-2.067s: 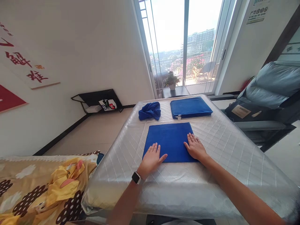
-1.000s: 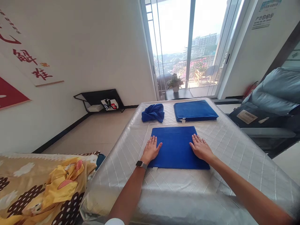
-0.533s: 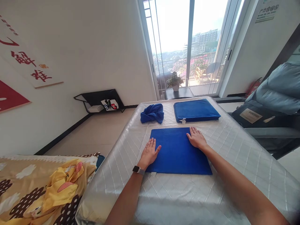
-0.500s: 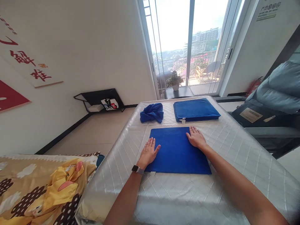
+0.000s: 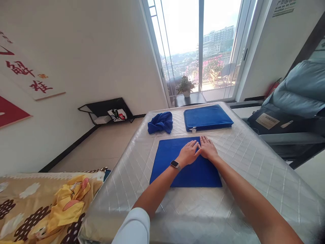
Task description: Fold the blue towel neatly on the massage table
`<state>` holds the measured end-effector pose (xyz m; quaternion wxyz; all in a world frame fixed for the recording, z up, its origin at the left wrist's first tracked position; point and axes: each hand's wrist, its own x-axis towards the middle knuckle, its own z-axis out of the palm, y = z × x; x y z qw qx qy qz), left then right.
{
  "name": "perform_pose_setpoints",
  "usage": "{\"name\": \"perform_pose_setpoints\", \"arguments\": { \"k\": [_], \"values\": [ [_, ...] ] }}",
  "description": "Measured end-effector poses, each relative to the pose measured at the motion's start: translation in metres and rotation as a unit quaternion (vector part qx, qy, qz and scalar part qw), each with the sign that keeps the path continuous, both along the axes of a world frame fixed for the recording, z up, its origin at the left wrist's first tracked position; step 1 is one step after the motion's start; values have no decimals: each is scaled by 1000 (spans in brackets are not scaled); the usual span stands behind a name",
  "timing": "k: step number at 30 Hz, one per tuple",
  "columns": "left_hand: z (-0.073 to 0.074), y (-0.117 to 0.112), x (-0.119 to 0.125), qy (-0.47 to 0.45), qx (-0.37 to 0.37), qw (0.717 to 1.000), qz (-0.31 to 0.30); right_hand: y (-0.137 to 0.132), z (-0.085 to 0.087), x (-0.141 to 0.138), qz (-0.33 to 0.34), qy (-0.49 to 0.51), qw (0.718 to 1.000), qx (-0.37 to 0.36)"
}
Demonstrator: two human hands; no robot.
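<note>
A folded blue towel (image 5: pixel 169 162) lies flat on the silver quilted table (image 5: pixel 254 169). My left hand (image 5: pixel 188 153), with a watch at the wrist, rests flat on the towel's far right part, fingers stretched out. My right hand (image 5: pixel 207 148) lies flat beside it, touching it, near the towel's far right corner. Neither hand holds anything. Behind the towel sit a stack of folded blue towels (image 5: pixel 207 117) and a crumpled blue towel (image 5: pixel 160 122).
A patterned yellow blanket (image 5: pixel 45 206) lies at the lower left. A grey reclining chair (image 5: pixel 291 108) stands to the right of the table. Beyond the table are a small black stand with a potted plant (image 5: pixel 186 88) and glass balcony doors. A black rack (image 5: pixel 106 109) sits by the left wall.
My left hand has slid across the towel from its left edge to its far right part, meeting my right hand. My right hand barely moved.
</note>
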<state>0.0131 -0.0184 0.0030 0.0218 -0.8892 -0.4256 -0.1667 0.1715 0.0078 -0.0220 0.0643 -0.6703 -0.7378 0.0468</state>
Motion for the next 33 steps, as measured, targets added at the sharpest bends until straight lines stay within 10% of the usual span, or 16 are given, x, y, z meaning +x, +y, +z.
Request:
{"name": "perform_pose_setpoints", "arguments": {
  "k": [6, 19, 33],
  "values": [
    [-15, 47, 46, -18, -61, 996, 60, -3, 4, 1, 11, -17, 1000, -11],
    [-24, 48, -131, 40, -108, 960, 255, 2, 2, -2, -20, 10, 1000, -17],
    [-23, 43, -140, 8, -105, 954, 282, 23, 13, 3, -8, -3, 998, -58]
  ]
}}
